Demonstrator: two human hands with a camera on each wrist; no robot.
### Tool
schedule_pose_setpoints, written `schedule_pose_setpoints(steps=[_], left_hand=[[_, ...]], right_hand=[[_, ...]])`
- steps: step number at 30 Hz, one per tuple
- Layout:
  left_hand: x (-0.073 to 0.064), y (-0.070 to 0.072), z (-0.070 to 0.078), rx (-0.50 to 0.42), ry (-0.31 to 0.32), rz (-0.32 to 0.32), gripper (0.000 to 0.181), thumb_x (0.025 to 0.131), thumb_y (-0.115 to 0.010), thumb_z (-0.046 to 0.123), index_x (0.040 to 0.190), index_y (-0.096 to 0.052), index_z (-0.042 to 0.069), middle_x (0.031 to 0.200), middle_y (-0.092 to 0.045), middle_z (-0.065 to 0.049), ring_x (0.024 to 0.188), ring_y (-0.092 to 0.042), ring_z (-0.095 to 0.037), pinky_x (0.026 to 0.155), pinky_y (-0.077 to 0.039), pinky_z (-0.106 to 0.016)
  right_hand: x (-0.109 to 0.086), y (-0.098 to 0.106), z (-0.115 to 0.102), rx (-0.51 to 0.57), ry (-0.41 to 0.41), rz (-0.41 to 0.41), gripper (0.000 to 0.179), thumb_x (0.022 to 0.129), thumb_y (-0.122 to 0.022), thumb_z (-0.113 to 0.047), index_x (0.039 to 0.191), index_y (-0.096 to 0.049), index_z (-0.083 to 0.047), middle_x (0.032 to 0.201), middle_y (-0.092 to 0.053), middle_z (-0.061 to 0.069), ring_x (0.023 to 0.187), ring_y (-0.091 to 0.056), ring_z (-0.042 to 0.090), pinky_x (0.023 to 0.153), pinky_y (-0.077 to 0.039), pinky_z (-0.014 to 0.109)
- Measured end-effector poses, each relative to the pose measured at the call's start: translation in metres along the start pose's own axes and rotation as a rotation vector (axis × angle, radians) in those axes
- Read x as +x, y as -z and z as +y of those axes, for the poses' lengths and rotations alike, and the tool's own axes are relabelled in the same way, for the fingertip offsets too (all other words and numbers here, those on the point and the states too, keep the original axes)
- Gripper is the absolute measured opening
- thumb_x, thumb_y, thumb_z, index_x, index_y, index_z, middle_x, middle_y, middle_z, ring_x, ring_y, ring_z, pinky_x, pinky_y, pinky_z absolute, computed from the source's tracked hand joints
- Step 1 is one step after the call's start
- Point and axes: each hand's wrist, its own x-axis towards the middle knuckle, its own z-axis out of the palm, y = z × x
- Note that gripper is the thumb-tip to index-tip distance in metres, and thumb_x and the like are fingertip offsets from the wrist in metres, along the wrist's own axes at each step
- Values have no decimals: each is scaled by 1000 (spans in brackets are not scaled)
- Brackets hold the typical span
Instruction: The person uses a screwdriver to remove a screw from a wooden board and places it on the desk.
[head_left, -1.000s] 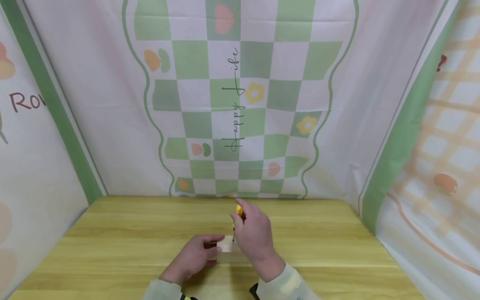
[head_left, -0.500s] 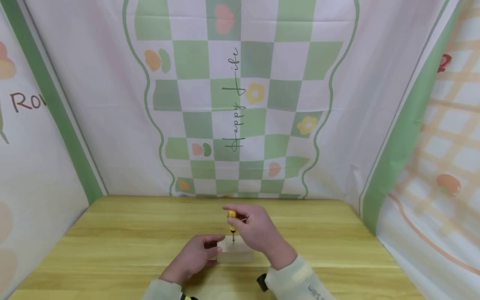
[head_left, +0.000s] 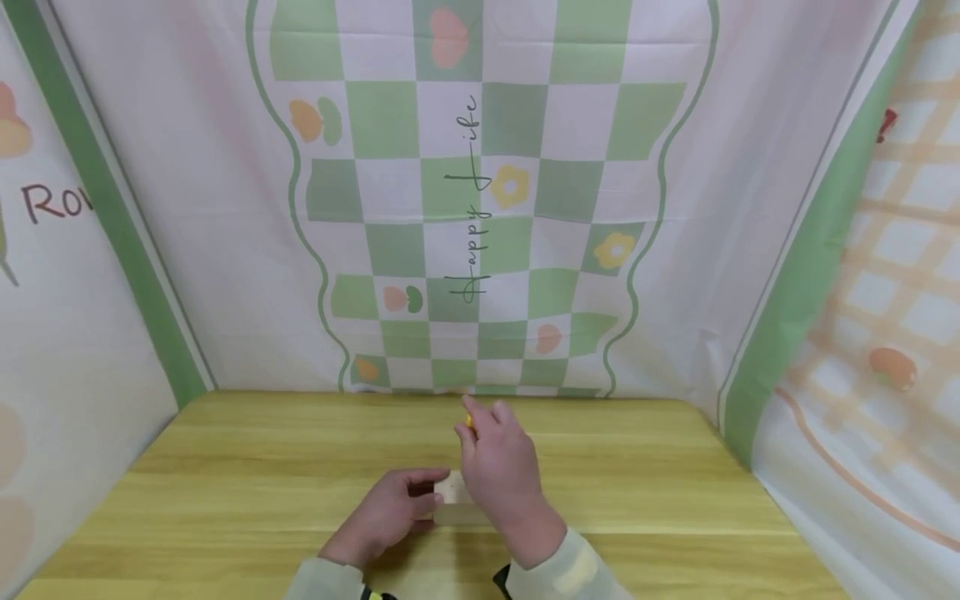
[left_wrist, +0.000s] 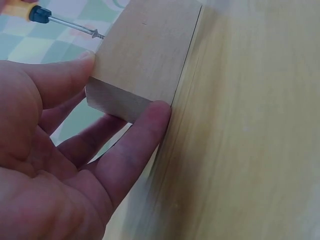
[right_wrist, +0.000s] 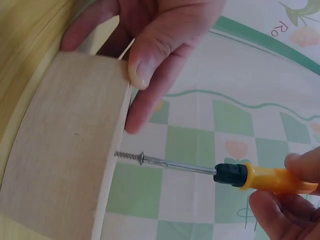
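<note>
A pale wooden block lies on the table in front of the person. Thumb and fingers of the left hand grip its left end, with the thumb at the top edge in the left wrist view. A screw stands upright in the block's top face, much of its thread still showing. The tip of a yellow-handled screwdriver meets the screw's head. Thumb and fingers of the right hand pinch the handle from above. In the head view this hand hides the screwdriver's shaft and the block's right part.
The wood-grain table extends around the block on all sides. Behind it hangs a green-and-white checked cloth, with further printed cloths at left and right. Sleeves and dark wrist straps show at the bottom of the head view.
Half a second ago the right hand was swung rightward, exposing the screwdriver; now it has turned back over the handle, much as one second ago. The left hand and block stay put.
</note>
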Motion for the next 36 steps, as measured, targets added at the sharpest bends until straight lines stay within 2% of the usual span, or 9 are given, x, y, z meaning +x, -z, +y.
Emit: schedule_pose_setpoints(steps=[6, 12, 17, 19, 21, 23, 29, 32, 36], left_hand=[[1, 0, -2, -7, -1, 2, 35, 92, -60, 16, 127, -58, 9, 131, -50, -12, 109, -51, -26, 78, -52, -41], [2, -1, -1, -16, 16, 5, 39, 91, -61, 14, 129, -56, 6, 131, -50, -15, 105, -54, -25, 77, -53, -41], [2, -2, -1, -37, 26, 1, 42, 90, -63, 12, 130, -55, 5, 129, -49, -17, 106, -53, -27, 77, -53, -42], [3, -1, -1, -33, 27, 3, 42, 89, -64, 13, 130, -55, 6, 129, -49, -16, 107, -52, -28, 77, -53, -42], [3, -1, -2, -24, 26, 5, 41, 89, -64, 14, 129, -56, 7, 128, -51, -15, 106, -53, -27, 77, -53, -41], [3, -1, -2, -18, 24, 4, 39, 90, -64, 15, 128, -57, 9, 128, -51, -13, 106, -53, -26, 77, -53, -41], [4, 0, -3, -36, 33, -2, 37, 91, -63, 17, 127, -59, 12, 131, -50, -10, 109, -52, -24, 78, -52, -42], [4, 0, -4, -35, 38, -6, 36, 91, -62, 17, 127, -59, 12, 132, -50, -9, 112, -51, -24, 78, -52, -41], [4, 0, -5, -19, 24, -12, 34, 92, -60, 17, 126, -60, 13, 131, -51, -7, 114, -49, -25, 79, -52, -40]], right_hand=[[4, 2, 3, 61, 25, -28, 29, 87, -67, -10, 114, -64, -3, 75, -45, -6, 56, -41, 5, 46, -39, 17], [14, 7, 20, 347, 70, -234, 28, 89, -64, -11, 117, -65, -16, 85, -58, -10, 66, -52, 6, 56, -48, 22], [19, 12, 42, 569, -38, -405, 19, 92, -61, -17, 108, -65, -27, 91, -66, -8, 75, -61, 12, 57, -51, 30], [19, 13, 45, 611, -74, -425, 18, 93, -60, -19, 108, -66, -28, 93, -66, -8, 78, -62, 13, 58, -51, 31], [18, 12, 45, 615, -88, -406, 21, 93, -60, -20, 111, -66, -29, 91, -66, -7, 75, -61, 12, 58, -51, 30], [14, 8, 41, 569, -59, -320, 24, 92, -62, -22, 114, -65, -29, 88, -64, -11, 73, -59, 10, 58, -51, 27], [3, -3, 21, 276, -1, -46, 29, 85, -70, -31, 114, -68, -24, 78, -51, -16, 67, -49, 2, 55, -47, 19], [2, -4, 14, 149, 47, 10, 27, 86, -70, -24, 112, -69, -17, 76, -51, -13, 64, -45, 2, 52, -42, 19], [3, -4, 9, 108, 124, 43, 25, 84, -70, -12, 109, -69, -8, 76, -59, -7, 62, -49, 3, 53, -45, 17]])
